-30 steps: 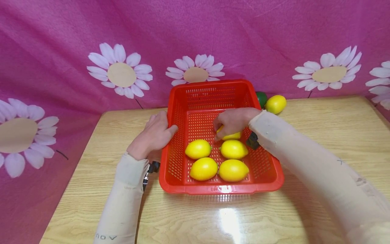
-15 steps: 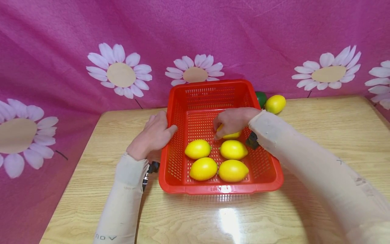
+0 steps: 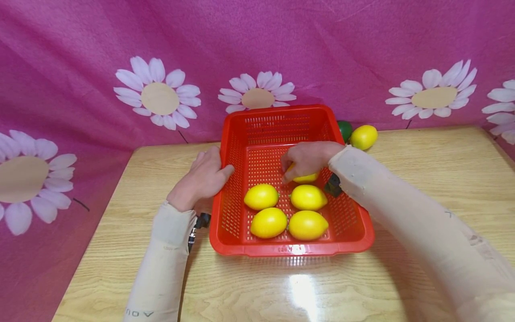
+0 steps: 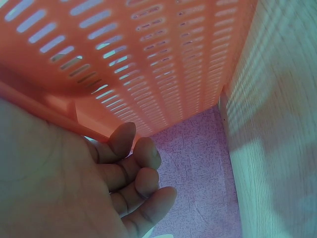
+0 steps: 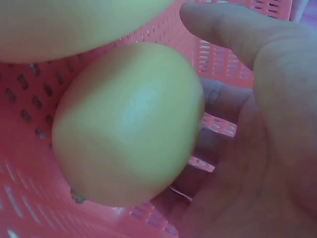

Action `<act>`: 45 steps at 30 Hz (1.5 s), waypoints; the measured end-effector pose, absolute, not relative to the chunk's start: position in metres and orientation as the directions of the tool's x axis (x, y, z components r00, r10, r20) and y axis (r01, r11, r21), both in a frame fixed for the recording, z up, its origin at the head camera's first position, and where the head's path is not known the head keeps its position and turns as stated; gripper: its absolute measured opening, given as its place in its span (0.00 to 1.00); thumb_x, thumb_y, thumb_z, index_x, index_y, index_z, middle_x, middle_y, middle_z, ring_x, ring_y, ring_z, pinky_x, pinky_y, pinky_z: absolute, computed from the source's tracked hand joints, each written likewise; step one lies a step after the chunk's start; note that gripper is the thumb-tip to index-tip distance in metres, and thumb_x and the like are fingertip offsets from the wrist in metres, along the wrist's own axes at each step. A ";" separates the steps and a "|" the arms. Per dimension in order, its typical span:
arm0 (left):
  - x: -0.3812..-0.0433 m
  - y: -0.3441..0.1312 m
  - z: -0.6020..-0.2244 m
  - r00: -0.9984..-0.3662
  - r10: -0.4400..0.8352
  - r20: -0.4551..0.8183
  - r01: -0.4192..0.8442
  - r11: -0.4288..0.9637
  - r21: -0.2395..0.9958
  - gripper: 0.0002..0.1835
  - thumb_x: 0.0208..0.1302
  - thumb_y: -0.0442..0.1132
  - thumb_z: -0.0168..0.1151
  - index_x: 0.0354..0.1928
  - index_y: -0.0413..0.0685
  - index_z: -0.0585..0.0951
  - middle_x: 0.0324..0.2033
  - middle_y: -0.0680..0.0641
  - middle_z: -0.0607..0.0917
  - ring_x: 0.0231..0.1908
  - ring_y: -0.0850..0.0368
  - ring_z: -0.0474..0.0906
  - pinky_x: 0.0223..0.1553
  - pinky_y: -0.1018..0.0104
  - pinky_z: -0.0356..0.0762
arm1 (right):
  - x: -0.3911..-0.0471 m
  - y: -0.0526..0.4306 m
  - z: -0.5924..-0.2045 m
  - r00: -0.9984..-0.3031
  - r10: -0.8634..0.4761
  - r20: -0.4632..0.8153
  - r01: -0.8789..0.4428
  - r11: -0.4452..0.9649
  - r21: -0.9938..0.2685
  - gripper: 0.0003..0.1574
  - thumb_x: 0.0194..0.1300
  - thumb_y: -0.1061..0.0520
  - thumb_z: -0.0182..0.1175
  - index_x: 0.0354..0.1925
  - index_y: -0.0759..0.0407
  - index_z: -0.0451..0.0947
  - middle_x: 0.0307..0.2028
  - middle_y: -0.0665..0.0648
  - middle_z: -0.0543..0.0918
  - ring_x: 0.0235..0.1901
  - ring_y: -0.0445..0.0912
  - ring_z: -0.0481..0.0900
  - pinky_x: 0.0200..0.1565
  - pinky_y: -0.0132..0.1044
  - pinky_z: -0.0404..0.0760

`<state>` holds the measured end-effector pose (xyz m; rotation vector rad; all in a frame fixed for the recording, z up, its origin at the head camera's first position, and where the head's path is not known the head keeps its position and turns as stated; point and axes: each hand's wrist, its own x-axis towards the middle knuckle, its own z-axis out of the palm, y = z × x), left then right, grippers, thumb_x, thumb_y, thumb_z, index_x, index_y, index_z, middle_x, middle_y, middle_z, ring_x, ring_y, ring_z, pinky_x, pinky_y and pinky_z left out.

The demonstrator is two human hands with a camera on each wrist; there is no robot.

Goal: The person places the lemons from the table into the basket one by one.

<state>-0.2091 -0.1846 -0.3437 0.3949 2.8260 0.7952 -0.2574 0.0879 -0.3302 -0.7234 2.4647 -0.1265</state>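
Observation:
In the head view a red perforated plastic basket point(image 3: 289, 249) stands on the table, with several yellow lemons point(image 3: 268, 222) lying in its near half. My left hand point(image 3: 205, 174) grips the basket's left rim, thumb over the top and fingers curled along the outside, as the left wrist view shows. My right hand point(image 3: 310, 158) reaches inside from the right, its fingers curled round a lemon point(image 5: 129, 124) behind the others. Part of that lemon is hidden by the hand in the head view. In the right wrist view the thumb sits above it, near another lemon point(image 5: 74, 25).
Beyond the basket's back right corner, another lemon point(image 3: 364, 137) and a dark green rounded fruit point(image 3: 345, 129), partly hidden by the rim, lie on the wooden table point(image 3: 241, 290). A pink cloth with white daisies point(image 3: 257, 40) hangs along the table's far edge.
Almost nothing differs. My right hand has barely shifted on the lemon, and my left hand stays on the rim.

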 end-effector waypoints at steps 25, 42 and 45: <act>-0.211 -0.184 -0.336 -0.949 0.301 -0.098 0.202 0.815 0.543 0.19 0.73 0.46 0.50 0.60 0.44 0.71 0.47 0.44 0.73 0.53 0.49 0.67 0.47 0.58 0.70 | -0.261 0.088 -0.321 -0.728 -0.581 -0.365 -0.491 0.813 -0.314 0.21 0.68 0.40 0.65 0.52 0.48 0.79 0.40 0.51 0.84 0.40 0.47 0.78 0.44 0.38 0.78; -0.208 -0.186 -0.343 -0.943 0.320 -0.090 0.206 0.775 0.597 0.18 0.73 0.44 0.52 0.61 0.49 0.71 0.47 0.47 0.75 0.48 0.52 0.76 0.38 0.64 0.84 | -0.261 0.083 -0.323 -0.733 -0.621 -0.280 -0.528 0.777 -0.343 0.25 0.68 0.43 0.67 0.58 0.52 0.80 0.52 0.52 0.86 0.51 0.49 0.80 0.60 0.47 0.82; -0.208 -0.185 -0.345 -0.945 0.316 -0.085 0.209 0.783 0.586 0.18 0.73 0.44 0.52 0.60 0.48 0.71 0.47 0.47 0.74 0.49 0.51 0.73 0.38 0.63 0.83 | -0.260 0.083 -0.323 -0.725 -0.648 -0.232 -0.561 0.751 -0.347 0.20 0.68 0.44 0.67 0.53 0.52 0.82 0.49 0.53 0.87 0.48 0.49 0.80 0.58 0.46 0.82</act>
